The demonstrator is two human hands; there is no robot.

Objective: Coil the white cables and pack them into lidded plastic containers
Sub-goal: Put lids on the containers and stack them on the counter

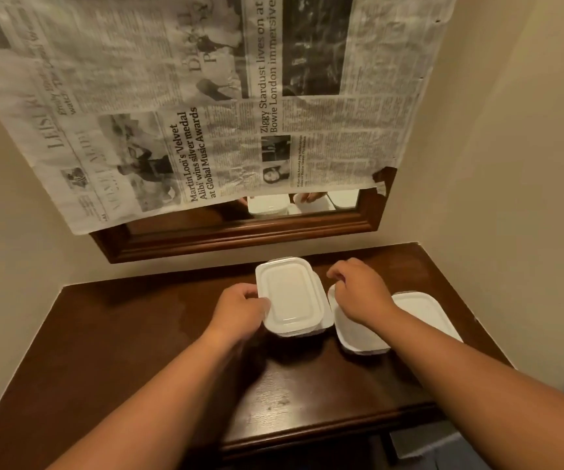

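White plastic on dark wood: three lidded boxes in a row on table [138, 334]. At left, left box [290, 296], gripped at its near-left edge by left hand [239, 308], fingers curled round the rim. Seemingly raised or stacked on another white piece, offset to the right beneath it. Over the far-left corner of middle box [355, 334], right hand [358, 286], fingers bent down. Pinching the lid or only touching it: cannot tell. Just beside, right box [426, 312], lid on, partly under right forearm [443, 361]. No cables in view; presumably packed already, or out of frame.

Likely trouble: left box held by one edge only, so prone to tipping or sliding off its support and knocking middle box, close alongside. Any lid not pressed down all round liable to pop under a springy coil inside. Right forearm low over right box, apt to drag it toward the table's right edge.

Hidden: contents of every box, lids opaque. Right fingertips lost behind the knuckles. Underside of left box unclear. On far wall, mirror [273, 206] mostly covered by newspaper [172, 96], leaving only a thin, blurred strip of reflection.
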